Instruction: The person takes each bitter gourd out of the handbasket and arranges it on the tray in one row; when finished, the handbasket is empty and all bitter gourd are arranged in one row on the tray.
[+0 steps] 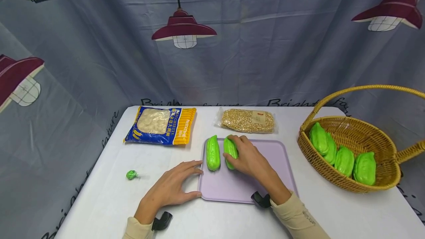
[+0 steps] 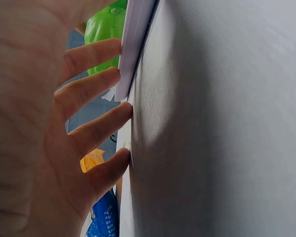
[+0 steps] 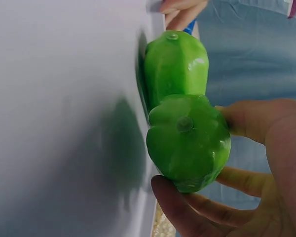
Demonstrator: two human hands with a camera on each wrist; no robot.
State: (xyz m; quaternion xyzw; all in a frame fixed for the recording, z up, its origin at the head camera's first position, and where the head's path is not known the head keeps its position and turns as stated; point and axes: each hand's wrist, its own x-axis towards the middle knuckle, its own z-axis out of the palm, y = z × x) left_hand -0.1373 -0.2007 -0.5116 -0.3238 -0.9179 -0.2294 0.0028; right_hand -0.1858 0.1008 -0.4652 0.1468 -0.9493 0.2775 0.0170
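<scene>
Green fruit [image 1: 229, 146] is pinched by the fingers of the right hand [image 1: 247, 156], on or just above the lilac tray [image 1: 229, 188]; placement beside the second fruit [image 1: 213, 153], just left of those fingers, appears in hand. Even release seems called for, tray edge being touched by the left hand's [image 1: 172, 186] spread fingers.

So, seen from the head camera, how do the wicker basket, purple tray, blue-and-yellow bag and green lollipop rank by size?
Largest to smallest, as they look there:
1. Wicker basket, counting its handle
2. Purple tray
3. Blue-and-yellow bag
4. Green lollipop
</scene>
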